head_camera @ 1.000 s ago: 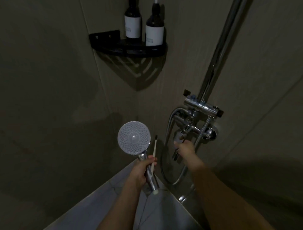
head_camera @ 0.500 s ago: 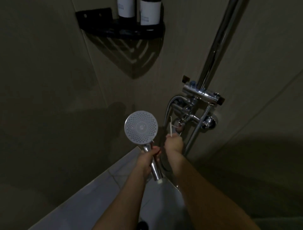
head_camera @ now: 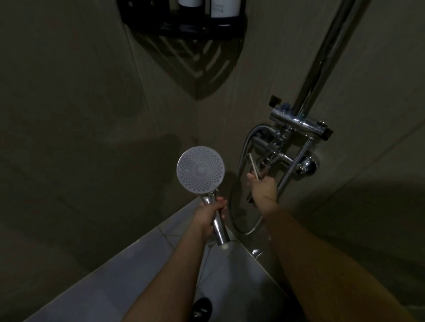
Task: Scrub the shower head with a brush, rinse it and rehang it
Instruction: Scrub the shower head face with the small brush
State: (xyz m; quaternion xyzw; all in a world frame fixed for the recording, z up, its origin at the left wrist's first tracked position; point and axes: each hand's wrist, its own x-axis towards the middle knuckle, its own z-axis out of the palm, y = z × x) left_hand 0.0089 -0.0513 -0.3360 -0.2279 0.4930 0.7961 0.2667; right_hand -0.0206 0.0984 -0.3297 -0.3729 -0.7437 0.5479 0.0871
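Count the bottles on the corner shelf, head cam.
2. Both stand side by side on the black corner shelf at the top edge: left bottle, right bottle. Only their lower parts show; the frame cuts off the rest, so more could sit out of view.

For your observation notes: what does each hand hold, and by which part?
Left hand grips the shower head by its chrome handle. Right hand holds the toothbrush by its lower handle, bristles upward.
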